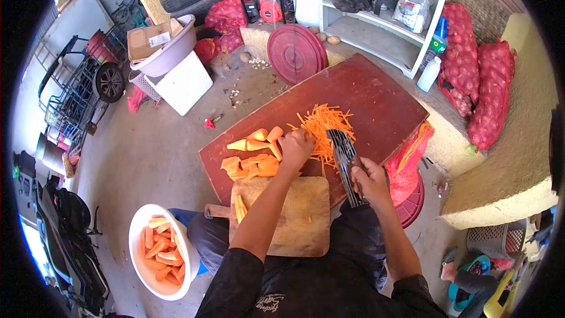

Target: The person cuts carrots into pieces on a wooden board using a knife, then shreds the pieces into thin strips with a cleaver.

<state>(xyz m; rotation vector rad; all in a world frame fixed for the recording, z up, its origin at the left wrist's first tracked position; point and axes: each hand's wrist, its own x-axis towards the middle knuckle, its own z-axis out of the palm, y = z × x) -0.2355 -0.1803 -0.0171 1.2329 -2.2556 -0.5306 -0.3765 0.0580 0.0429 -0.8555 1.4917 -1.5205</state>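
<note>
My right hand (371, 178) is wrapped around the handle of a wide-bladed knife (340, 152), whose dark, streaked blade lies along the right side of a heap of carrot sticks (323, 126). My left hand (296, 148) is closed, its fingers curled down between that heap and some peeled carrot chunks (257, 140); what it holds, if anything, is hidden. Thin carrot slabs (250, 166) lie just below the chunks on the red tabletop (376, 100). Across my lap rests a wooden cutting board (288, 224), with a few carrot slices (239, 208) on its left part.
To my left stands a white tub (136, 247) of peeled carrots. Red mesh sacks (493, 91) lean by the right wall, near a grey shelf (376, 35). A maroon round lid (294, 53) stands behind the table. At lower right, another person's foot (449, 270) shows.
</note>
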